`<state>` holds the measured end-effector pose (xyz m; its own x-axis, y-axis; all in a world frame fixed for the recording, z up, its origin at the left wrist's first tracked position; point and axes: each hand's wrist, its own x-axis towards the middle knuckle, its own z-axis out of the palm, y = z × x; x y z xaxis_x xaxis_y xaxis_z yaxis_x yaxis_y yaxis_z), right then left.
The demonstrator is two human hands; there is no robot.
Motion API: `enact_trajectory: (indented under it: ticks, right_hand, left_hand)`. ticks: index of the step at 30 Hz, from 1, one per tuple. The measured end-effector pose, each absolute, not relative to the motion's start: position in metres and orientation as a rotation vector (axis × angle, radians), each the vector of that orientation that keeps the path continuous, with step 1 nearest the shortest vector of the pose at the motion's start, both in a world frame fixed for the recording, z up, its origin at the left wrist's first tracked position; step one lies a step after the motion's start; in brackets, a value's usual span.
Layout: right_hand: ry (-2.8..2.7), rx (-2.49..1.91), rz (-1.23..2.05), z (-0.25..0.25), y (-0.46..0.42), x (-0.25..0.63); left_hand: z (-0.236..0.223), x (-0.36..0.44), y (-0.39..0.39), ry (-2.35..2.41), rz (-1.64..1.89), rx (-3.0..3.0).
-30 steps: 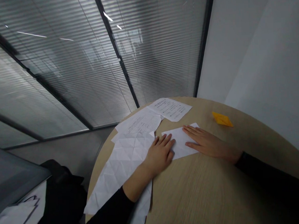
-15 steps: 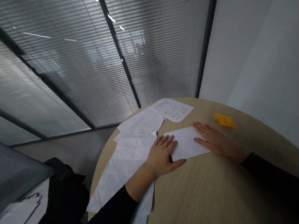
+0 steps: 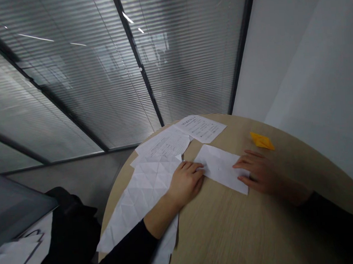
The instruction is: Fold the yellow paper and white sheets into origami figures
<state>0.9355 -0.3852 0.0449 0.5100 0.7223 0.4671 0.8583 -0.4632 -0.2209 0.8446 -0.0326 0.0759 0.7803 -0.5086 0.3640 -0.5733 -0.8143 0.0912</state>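
A folded white sheet of paper [image 3: 221, 165] lies slantwise on the wooden table [image 3: 226, 232] between my hands. My left hand [image 3: 186, 182] is at its left end, fingers together and bent over the edge, with the thumb hidden; it grips the paper there. At the right end is my right hand [image 3: 258, 173], slightly blurred, its fingers apart and the fingertips touching or just over the paper. A large creased white sheet [image 3: 138, 197] lies under and beside my left forearm.
Printed sheets [image 3: 201, 127] lie at the table's far edge. A yellow folded paper piece [image 3: 262, 140] sits beyond my right hand. At lower left is a black chair or bag [image 3: 75, 228] with white papers [image 3: 23, 252] beside it. Glass partitions with blinds [image 3: 185, 68] stand behind.
The folded paper has turned clockwise, its right end now nearer me. My left hand's spread fingers have drawn together at its left end. My right hand has shifted right and lifted off flat contact.
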Motion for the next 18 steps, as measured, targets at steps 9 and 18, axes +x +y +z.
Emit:
enact_trajectory:
  ticks: [9,18]
  right_hand:
    - [-1.397,-2.085,-0.248,0.060,-0.369,0.893]
    - [-1.256,-2.301,-0.395,0.051,-0.359,0.902]
  left_hand:
    - [0.078,0.840,-0.042,-0.787,0.378,2.693]
    - [0.073,0.840,-0.044,-0.675,0.409,2.716]
